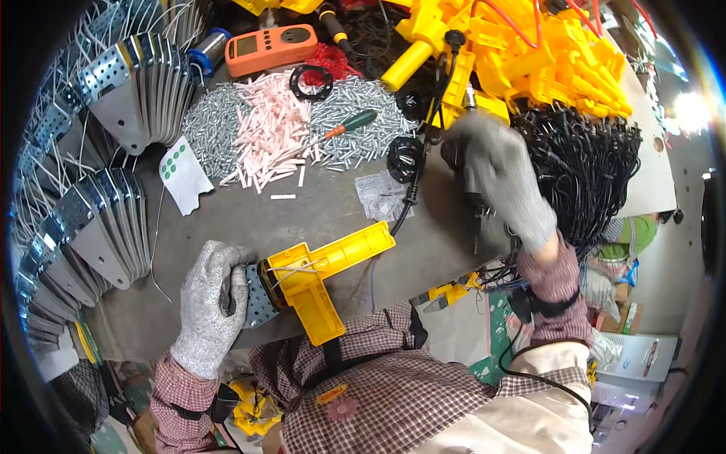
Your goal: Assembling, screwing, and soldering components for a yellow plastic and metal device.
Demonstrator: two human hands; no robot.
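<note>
My left hand (215, 303), in a grey knit glove, pinches a perforated metal plate (259, 299) at the table's near edge. That plate is joined to an open yellow plastic housing (310, 284) with a handle shell pointing to the right. A pale wire crosses the inside of the housing. From the handle's end a black cord (405, 210) runs away toward the back. My right hand (499, 170), also gloved, is smeared by motion at the right of the table. Dark, blurred shapes lie beside and below its fingers, which I cannot make out.
Behind the housing are heaps of screws (355, 144) and pink sleeves (268, 136), with a green-handled screwdriver (351, 125) on top. Farther back lies an orange meter (271, 50). Yellow housings (529, 60) and black cords (586, 166) crowd the right; grey metal parts (113, 212) line the left.
</note>
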